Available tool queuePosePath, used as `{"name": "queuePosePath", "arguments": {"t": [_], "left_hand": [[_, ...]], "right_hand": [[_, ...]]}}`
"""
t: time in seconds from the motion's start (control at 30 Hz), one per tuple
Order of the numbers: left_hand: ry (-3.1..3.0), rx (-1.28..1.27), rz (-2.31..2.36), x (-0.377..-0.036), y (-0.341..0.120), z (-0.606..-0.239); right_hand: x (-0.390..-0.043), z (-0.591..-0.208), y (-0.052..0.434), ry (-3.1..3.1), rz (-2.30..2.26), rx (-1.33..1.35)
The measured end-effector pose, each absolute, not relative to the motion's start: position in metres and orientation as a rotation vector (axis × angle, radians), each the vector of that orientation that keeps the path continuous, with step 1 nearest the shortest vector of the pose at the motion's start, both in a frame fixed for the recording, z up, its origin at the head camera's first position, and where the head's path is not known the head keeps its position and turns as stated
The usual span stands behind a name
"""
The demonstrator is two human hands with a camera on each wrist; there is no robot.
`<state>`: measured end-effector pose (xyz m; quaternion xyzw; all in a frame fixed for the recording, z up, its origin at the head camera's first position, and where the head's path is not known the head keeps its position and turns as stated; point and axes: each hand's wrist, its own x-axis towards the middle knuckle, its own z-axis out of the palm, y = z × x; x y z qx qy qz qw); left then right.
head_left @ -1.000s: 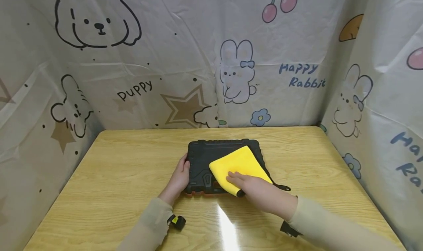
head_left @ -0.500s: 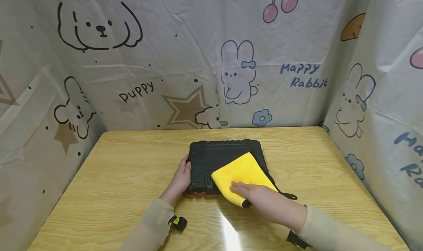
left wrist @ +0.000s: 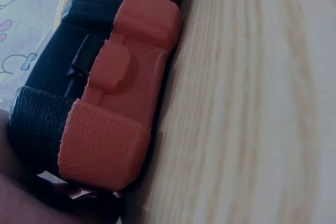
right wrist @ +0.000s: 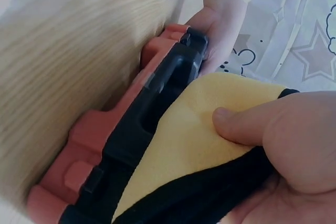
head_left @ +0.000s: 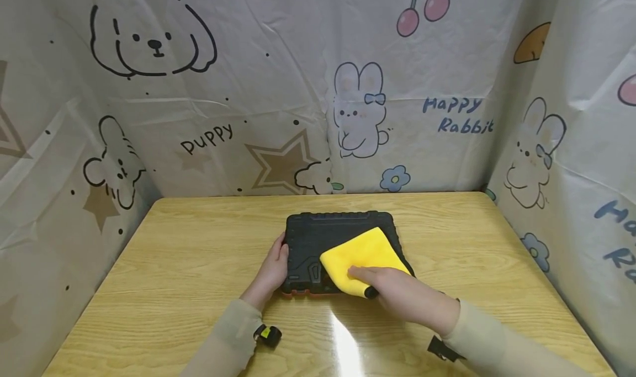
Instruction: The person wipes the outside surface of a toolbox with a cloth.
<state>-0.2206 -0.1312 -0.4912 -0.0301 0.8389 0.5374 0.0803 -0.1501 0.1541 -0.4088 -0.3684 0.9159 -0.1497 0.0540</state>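
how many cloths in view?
1. A yellow cloth lies on the right half of the black case, under the right hand. The left hand grips the case's left edge. No others visible.

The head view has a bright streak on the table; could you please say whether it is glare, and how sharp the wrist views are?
Head view: sharp, with white glare on the glossy table. Left wrist view: the orange-edged case is soft, the wood blurred. Right wrist view: the right hand looms large.
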Motion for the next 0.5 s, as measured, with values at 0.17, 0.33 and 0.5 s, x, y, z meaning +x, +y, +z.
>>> {"name": "queuePosePath", "arguments": {"t": [0.17,0.33,0.5], "left_hand": [[2.508,-0.084,1.606,-0.221,-0.131,-0.492],[2.508,-0.085,1.603,-0.221,-0.131,-0.492],[2.514,-0.093,1.597,-0.221,-0.131,-0.490]], "right_hand": [[-0.161,-0.406,0.153,2.773,-0.462,-1.061],[-0.172,-0.405,0.152,2.776,-0.462,-0.991],[-0.186,-0.404,0.151,2.786,-0.446,-0.951]]}}
